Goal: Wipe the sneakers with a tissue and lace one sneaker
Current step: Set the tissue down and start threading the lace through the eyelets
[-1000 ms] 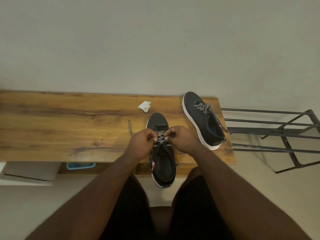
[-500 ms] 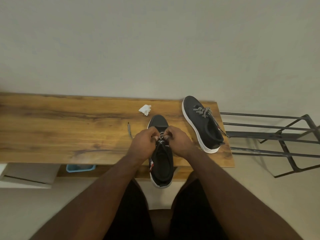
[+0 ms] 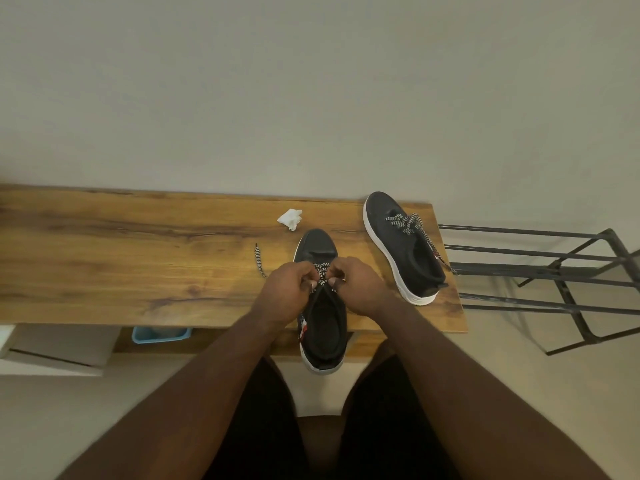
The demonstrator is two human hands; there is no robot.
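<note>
The near sneaker (image 3: 323, 320) lies on the wooden table (image 3: 138, 265), its toe toward the wall and its heel over the front edge of the table. Both hands are on its lace area. The left hand (image 3: 289, 292) has its fingers curled and pinches the black-and-white lace (image 3: 321, 271) on the left side of the tongue. The right hand (image 3: 358, 287) also has curled fingers and pinches the same lace on the right side. The 2 hands almost touch each other above the shoe. 1 free end of the lace (image 3: 259, 259) lies on the table, to the left of the left hand.

The second sneaker (image 3: 403, 247) rests on the right end of the table, well apart from the first one, and it is laced. A crumpled white tissue (image 3: 290, 218) lies on the table just behind the toe of the near sneaker. A black metal rack (image 3: 554, 271) stands beside the right end of the table. A blue container (image 3: 161, 334) shows under the table edge.
</note>
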